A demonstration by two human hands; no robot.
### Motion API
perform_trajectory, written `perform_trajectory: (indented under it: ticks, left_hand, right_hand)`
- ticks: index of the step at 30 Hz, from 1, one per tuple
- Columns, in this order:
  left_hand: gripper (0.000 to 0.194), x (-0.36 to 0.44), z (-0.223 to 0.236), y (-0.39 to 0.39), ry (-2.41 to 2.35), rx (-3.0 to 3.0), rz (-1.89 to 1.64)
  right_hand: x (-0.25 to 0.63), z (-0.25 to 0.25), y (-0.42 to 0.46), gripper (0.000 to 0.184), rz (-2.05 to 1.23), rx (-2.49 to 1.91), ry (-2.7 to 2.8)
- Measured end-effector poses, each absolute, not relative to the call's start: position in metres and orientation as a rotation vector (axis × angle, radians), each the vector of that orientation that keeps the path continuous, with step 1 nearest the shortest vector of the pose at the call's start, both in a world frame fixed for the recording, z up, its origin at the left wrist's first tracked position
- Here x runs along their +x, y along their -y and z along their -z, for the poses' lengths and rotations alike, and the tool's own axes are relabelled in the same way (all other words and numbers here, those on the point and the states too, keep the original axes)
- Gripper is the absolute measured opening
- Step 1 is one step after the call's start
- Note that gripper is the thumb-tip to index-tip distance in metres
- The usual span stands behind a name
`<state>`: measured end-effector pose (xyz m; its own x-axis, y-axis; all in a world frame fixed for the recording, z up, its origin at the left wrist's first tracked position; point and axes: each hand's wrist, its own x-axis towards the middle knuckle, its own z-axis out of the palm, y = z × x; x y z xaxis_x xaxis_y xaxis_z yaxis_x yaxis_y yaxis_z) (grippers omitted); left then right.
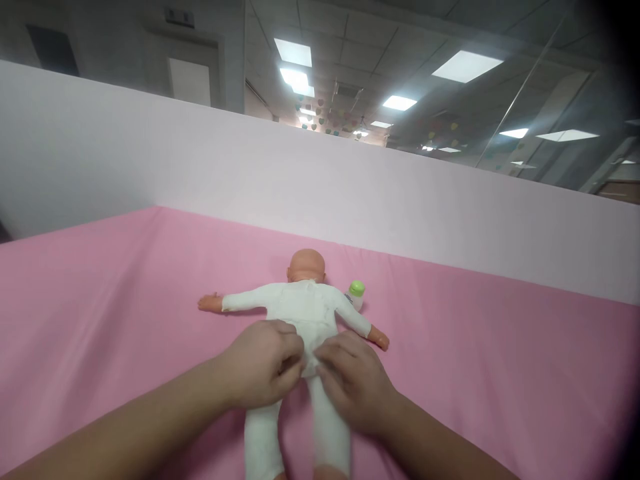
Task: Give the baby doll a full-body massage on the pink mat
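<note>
A baby doll (pixel 301 303) with a bald head and a white cloth body lies on the pink cover, arms stretched out to the sides. The back of its head shows, and its feet run out of the bottom of the picture. My left hand (pixel 267 363) is over the left side of its hips with curled fingers pressed together. Opposite it, my right hand (pixel 355 380) has its fingers pinched at the right side of the hips. What the fingertips hold, if anything, is hidden.
A small bottle with a green cap (pixel 357 289) is beside the doll's right-hand shoulder in the picture. The pink cover (pixel 475 373) has shallow wrinkles. A low white wall (pixel 320 180) runs along the far edge, with glass and ceiling lights beyond.
</note>
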<state>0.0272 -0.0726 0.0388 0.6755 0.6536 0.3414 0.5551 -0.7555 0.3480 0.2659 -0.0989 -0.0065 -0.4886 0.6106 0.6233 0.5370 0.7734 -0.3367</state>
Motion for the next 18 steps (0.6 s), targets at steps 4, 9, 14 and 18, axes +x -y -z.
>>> perform_trajectory:
  ticks: [4,9,14,18]
  left_hand:
    - [0.007,0.0330,-0.0308,0.0756,-0.929,2.744,-0.507]
    - [0.007,0.0298,-0.0302,0.0735,-0.841,2.626,-0.565]
    - [0.014,0.0274,-0.0331,0.0734,-0.704,2.476,-0.586]
    - [0.014,0.0276,-0.0345,0.0725,-0.799,2.573,-0.776]
  right_hand:
    - [0.2601,0.0039,0.1043,0.025,-0.196,-0.961,2.283]
    - [0.2582,0.0031,0.1028,0.015,-0.264,-1.031,2.277]
    - [0.2643,-0.0001,0.1057,0.012,-0.302,-0.934,2.263]
    - [0.2645,0.0008,0.1058,0.019,-0.188,-0.870,2.167]
